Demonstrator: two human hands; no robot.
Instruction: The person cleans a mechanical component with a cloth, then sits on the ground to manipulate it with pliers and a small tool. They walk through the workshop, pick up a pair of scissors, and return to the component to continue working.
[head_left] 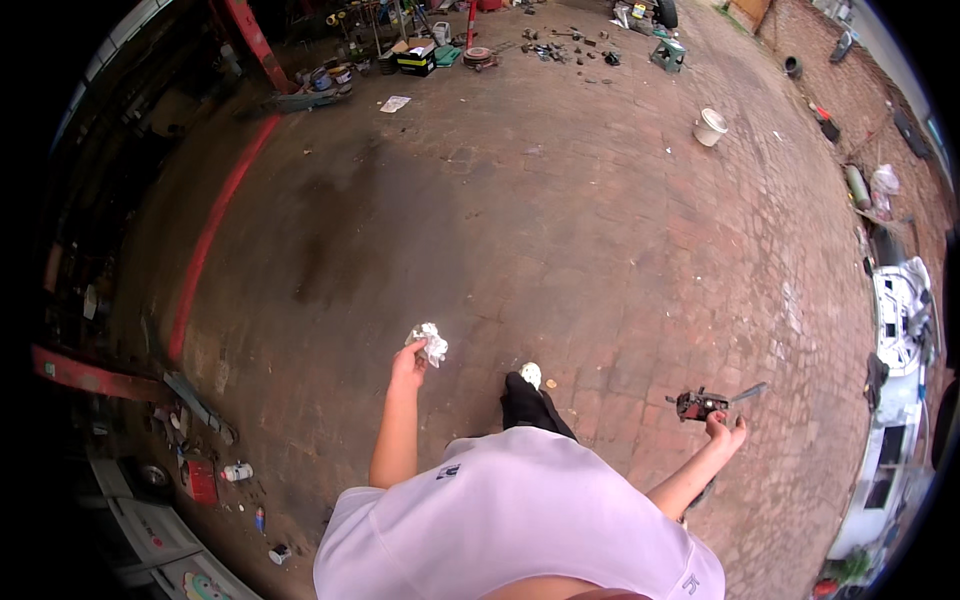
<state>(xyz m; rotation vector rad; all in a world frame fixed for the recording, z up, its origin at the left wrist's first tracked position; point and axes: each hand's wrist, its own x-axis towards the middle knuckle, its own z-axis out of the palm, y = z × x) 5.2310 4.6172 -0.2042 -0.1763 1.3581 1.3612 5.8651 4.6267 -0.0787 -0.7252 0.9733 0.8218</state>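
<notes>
Rag (pixel 431 343) clamped in left hand (pixel 409 363) | metal part (pixel 703 403) in right hand (pixel 726 430) grip

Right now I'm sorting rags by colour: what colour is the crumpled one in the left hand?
White; the crumpled rag shows best in the head view.

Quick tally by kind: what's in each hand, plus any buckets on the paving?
Crumpled white rag, in left hand: 1
Dark metal part, in right hand: 1
White bucket on the brick paving: 1
Total: 3
</notes>
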